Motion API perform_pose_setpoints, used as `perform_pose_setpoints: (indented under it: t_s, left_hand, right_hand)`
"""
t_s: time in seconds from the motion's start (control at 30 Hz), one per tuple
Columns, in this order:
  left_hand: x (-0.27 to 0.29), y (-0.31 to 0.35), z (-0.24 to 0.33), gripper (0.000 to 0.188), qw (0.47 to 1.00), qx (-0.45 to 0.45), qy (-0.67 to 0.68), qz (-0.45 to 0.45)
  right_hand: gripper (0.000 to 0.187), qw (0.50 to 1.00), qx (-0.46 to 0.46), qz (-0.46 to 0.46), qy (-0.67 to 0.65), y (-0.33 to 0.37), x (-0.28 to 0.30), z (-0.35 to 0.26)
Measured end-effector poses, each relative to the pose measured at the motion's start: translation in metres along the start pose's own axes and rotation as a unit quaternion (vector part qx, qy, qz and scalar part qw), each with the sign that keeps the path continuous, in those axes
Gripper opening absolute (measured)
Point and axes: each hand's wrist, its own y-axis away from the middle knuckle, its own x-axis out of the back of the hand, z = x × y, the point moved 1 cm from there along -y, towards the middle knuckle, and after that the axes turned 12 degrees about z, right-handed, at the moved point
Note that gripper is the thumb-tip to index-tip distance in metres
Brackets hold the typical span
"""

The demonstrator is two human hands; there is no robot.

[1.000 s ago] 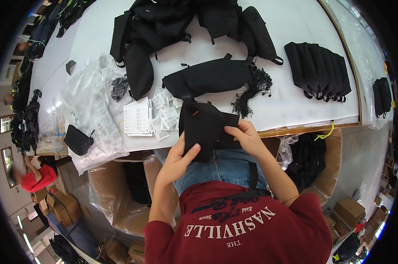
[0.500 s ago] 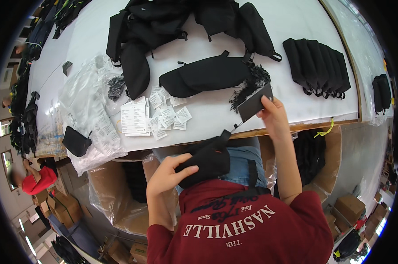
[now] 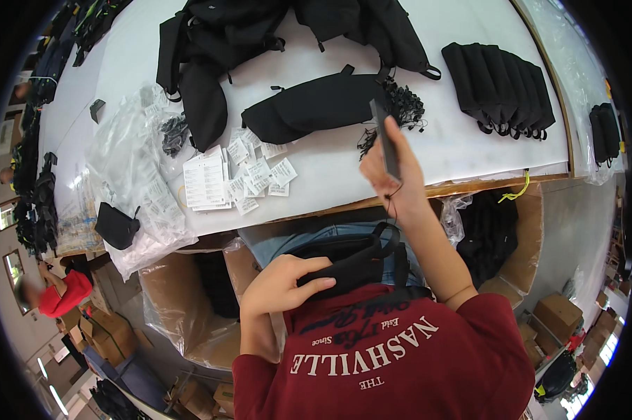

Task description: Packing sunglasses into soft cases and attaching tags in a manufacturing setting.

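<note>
My left hand [image 3: 279, 283] grips a black fabric pouch [image 3: 354, 262] on my lap, thumb and fingers round its near end. A loop strap stands up at the pouch's right end. Over the table's front edge, my right hand [image 3: 403, 178] is closed on a dark hang tag [image 3: 385, 143], seen nearly edge-on. A thin dark string hangs from the tag down toward the pouch's loop; whether it is fastened there I cannot tell. Just beyond that hand lie a bunch of black tag strings [image 3: 403, 105] and a long black waist bag [image 3: 316, 108].
White printed labels [image 3: 239, 175] lie by a clear plastic bag [image 3: 130, 164] and a small black pouch [image 3: 116, 225]. Black bags [image 3: 242, 35] are heaped at the far side, with a neat row of bags [image 3: 498, 87] at right. Lined cartons [image 3: 183, 308] stand below the table.
My right hand has moved left and turned, so the tag now shows edge-on. My left hand has shifted slightly right, and the pouch has tilted flatter with its loop toward the right.
</note>
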Motion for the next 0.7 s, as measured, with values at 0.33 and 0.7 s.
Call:
perform_pose_setpoints:
  t_s: [0.33,0.7]
  left_hand:
    - [0.004,-0.003,0.003,0.020,0.999,0.029,0.021,-0.015]
    - [0.011,0.006,0.007,0.024,0.992,0.088,-0.010,0.086]
  right_hand:
    - [0.053,0.987,0.034,0.150,-0.039,0.008,-0.011,-0.003]
    - [0.034,0.948,0.144,0.275,0.070,0.003,0.006,-0.009]
